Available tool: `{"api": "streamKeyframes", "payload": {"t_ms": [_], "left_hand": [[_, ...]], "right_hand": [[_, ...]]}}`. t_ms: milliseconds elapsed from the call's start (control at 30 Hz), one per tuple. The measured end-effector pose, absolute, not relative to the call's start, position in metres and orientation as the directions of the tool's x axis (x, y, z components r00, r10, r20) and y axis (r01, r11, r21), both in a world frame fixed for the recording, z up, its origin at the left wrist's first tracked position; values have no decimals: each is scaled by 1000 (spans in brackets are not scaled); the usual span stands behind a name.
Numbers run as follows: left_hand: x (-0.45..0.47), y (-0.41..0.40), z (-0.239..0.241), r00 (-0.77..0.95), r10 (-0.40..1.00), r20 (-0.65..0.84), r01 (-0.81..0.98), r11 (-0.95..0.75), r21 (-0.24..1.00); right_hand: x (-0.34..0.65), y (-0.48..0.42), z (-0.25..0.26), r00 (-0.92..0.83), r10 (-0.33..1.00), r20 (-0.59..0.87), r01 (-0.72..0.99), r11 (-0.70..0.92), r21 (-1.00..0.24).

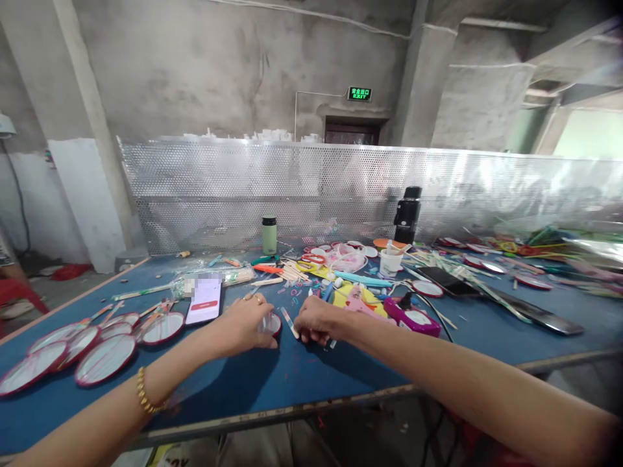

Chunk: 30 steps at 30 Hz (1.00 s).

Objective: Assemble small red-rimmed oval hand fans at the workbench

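My left hand (248, 322) is curled around a small round disc with a red rim (275, 324), low over the blue tabletop; the fingers hide much of the disc. To its right, my right hand (318, 320) is closed with its knuckles up, and whatever its fingertips hold is hidden. Against those fingertips lies a flat, pale stick (290, 322) with a whitish upper part. I cannot tell whether the stick is gripped. A small whitish piece (332, 344) shows just beneath the right hand.
Several red-rimmed discs (106, 360) overlap at the left, near a lit phone (204, 301). Behind my hands are wooden sticks (293, 270), a white cup (390, 262) and a purple device (413, 319). A green bottle (269, 235) and black flask (407, 215) stand before a perforated metal screen (219, 188).
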State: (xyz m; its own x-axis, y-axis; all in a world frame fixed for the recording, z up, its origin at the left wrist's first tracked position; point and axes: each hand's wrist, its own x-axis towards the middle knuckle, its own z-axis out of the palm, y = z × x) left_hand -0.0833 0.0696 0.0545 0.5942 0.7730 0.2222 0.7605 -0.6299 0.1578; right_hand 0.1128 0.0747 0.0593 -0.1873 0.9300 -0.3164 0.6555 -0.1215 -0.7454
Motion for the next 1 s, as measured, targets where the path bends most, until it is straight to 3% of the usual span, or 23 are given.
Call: {"api": "streamKeyframes", "payload": {"t_ms": [167,367,433,533,600,667,1000], "left_hand": [[-73,30,51,626,704,336,738,-674,37],[-61,8,32,670,677,306,728,-679,-92],[-58,7,30,673,676,300,726,-681,-95],[-50,7,29,682,669,295,716,-693,-86],[-45,8,28,702,645,303,693,-717,-78],[-41,10,25,717,625,309,672,-737,-72],[-53,16,12,693,634,342,672,-740,10]], "right_hand": [[107,75,65,-195,934,-300,767,-45,-640],[112,75,66,-231,951,-204,810,72,-582],[121,70,75,-224,971,-88,805,134,-578],[144,48,93,-177,963,203,776,263,-573],[163,26,100,-139,876,461,755,395,-523],[180,4,100,-118,819,561,735,452,-505],[240,-50,48,29,826,563,820,302,-487]]}}
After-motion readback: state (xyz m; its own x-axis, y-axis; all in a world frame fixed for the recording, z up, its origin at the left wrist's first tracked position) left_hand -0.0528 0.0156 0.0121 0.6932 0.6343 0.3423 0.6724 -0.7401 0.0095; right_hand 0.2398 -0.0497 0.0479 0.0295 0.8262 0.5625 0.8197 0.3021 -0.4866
